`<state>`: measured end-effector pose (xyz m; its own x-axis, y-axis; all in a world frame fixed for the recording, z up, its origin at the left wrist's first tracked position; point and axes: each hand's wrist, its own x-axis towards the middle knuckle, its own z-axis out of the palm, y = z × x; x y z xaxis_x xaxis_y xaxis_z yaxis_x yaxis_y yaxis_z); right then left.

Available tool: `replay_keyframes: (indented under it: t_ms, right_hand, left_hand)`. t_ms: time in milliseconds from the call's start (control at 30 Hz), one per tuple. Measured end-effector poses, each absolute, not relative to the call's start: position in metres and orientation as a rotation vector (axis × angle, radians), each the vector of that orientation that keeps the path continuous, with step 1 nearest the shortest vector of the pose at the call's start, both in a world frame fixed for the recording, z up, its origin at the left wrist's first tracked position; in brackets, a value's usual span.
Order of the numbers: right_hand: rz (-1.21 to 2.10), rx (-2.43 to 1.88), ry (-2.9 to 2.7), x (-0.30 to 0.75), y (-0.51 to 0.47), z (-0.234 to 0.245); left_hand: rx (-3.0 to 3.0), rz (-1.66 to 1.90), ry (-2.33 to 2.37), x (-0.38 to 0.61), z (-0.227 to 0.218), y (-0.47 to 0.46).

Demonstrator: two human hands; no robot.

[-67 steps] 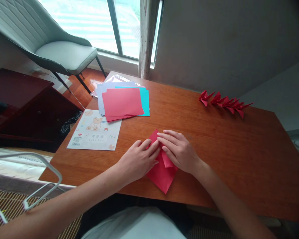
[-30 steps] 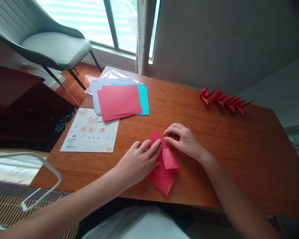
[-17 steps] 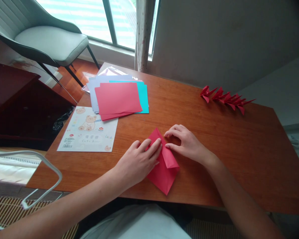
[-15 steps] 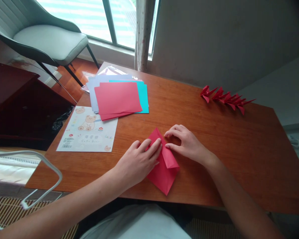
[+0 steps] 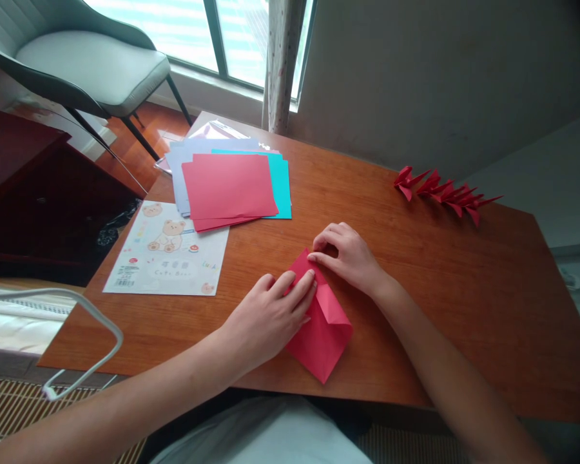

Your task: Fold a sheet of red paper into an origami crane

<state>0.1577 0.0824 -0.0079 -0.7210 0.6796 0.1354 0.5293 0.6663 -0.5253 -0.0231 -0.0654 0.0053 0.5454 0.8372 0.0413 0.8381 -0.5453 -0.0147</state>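
One left hand (image 5: 270, 316) and one right hand (image 5: 350, 254) were at the single folded red paper (image 5: 323, 348). Left of that paper lay at least two flat red sheets (image 5: 232, 187) and one bear-print sheet (image 5: 159, 258); right of it, at least four overlapping red cranes (image 5: 447, 192), their exact number unclear.

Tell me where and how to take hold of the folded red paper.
Best, I'd judge, pinch the folded red paper at its right corner, coming from the right: the flap seems to bulge there, and the left hand covers the opposite side.
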Motion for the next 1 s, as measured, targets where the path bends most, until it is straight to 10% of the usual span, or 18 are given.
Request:
replay_keyframes:
  t_ms: [1000]
  right_hand:
    - [0.825, -0.959, -2.698, 0.191, 0.064, 0.012]
  left_hand:
    - [-2.770, -0.105, -1.526, -0.022, 0.004, -0.067]
